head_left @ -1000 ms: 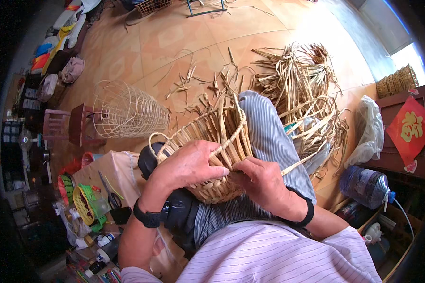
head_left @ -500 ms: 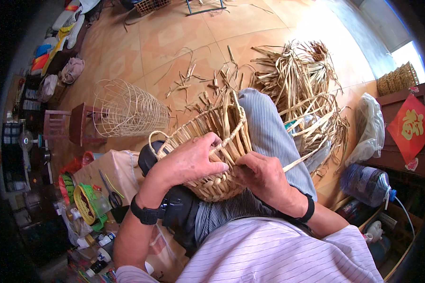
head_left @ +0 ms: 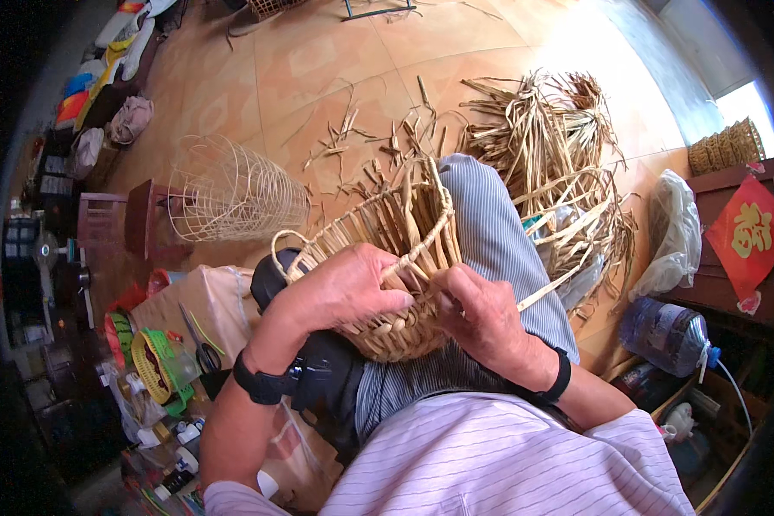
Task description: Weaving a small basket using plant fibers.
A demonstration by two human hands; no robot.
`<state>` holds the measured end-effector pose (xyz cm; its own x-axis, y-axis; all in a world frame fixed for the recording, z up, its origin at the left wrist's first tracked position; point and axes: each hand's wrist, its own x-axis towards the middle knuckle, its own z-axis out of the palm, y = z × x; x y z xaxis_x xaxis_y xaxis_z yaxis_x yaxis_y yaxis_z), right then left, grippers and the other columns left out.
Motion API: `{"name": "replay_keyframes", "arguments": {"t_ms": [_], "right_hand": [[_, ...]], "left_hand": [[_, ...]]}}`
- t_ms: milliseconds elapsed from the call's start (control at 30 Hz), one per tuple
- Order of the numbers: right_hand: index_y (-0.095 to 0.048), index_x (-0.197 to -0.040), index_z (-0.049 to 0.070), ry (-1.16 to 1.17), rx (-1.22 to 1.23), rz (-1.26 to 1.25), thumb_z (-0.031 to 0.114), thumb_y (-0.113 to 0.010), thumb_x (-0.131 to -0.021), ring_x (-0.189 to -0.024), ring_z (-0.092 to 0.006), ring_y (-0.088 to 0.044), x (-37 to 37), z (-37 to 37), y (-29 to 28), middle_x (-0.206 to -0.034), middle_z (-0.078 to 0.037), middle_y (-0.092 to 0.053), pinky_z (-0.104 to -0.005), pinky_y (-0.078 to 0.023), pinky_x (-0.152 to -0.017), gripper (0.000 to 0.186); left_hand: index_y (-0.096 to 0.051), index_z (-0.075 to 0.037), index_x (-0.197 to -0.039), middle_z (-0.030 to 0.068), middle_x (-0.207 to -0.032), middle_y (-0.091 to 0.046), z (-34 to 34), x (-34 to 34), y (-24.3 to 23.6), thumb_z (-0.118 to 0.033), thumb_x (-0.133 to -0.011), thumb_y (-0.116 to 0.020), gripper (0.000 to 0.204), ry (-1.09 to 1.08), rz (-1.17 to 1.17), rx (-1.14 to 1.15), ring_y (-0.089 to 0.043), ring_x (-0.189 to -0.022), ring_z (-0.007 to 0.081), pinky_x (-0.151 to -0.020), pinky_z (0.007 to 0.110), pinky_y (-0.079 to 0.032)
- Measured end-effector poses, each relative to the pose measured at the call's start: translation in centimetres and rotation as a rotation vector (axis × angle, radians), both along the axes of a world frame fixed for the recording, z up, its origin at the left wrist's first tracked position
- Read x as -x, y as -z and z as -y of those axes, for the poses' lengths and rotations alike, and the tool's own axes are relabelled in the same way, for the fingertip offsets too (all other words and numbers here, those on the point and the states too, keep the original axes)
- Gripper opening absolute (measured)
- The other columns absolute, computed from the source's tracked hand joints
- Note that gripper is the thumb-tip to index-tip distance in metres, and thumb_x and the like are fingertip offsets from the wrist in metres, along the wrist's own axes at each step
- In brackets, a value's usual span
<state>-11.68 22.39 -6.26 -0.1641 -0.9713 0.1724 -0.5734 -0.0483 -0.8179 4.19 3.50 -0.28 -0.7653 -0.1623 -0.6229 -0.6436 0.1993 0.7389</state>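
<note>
A woven basket (head_left: 397, 338) of dried tan plant strips rests tilted on my lap, with a braided rim and a loop handle (head_left: 277, 251) on its left. My left hand (head_left: 354, 285) is closed over the near rim, its fingers reaching inside and its thumb outside. Close by on the right, my right hand (head_left: 483, 316) pinches a dried strip at the basket's near wall. A pale length of strip (head_left: 550, 289) sticks out to the right from behind that hand. My right fingertips are partly hidden against the weave.
Dried stalks (head_left: 533, 129) lie heaped on the tiled floor ahead to the right, with scraps around. An openwork frame (head_left: 236, 193) lies on its side at the left. Scissors (head_left: 205, 351) and a yellow basket (head_left: 150, 365) sit near my left elbow; a water jug (head_left: 666, 335) is at the right.
The basket has tipped slightly on my lap. My right hand has shifted a little, its fingers curling more tightly by the rim; the left hand keeps its hold with the thumb slightly moved.
</note>
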Motion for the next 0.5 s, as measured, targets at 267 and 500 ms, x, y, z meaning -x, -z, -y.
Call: {"name": "replay_keyframes", "arguments": {"t_ms": [267,500], "right_hand": [[-0.066,-0.13,0.015,-0.101,0.066,-0.334,0.013,-0.077,-0.081,-0.074,-0.0266,-0.069,1.0,-0.4,-0.3,-0.093,-0.005,-0.064,-0.0401,-0.057,-0.063,0.049],[-0.07,-0.124,0.005,-0.139,0.293,-0.455,0.019,-0.077,-0.08,-0.073,-0.0204,-0.067,1.4,-0.1,1.1,-0.088,-0.003,-0.063,-0.0364,-0.053,-0.061,0.046]], "left_hand": [[-0.071,0.002,-0.128,0.0032,-0.112,-0.078,1.9,-0.1,2.1,-0.013,-0.091,-0.078,0.041,0.057,0.067,-0.413,-0.069,-0.099,0.0107,-0.091,0.031,-0.056],[-0.071,0.001,-0.128,0.0062,-0.111,-0.078,1.7,0.2,2.5,-0.021,-0.085,-0.081,0.049,0.121,0.035,-0.346,-0.07,-0.099,0.0135,-0.094,0.033,-0.056]]}}
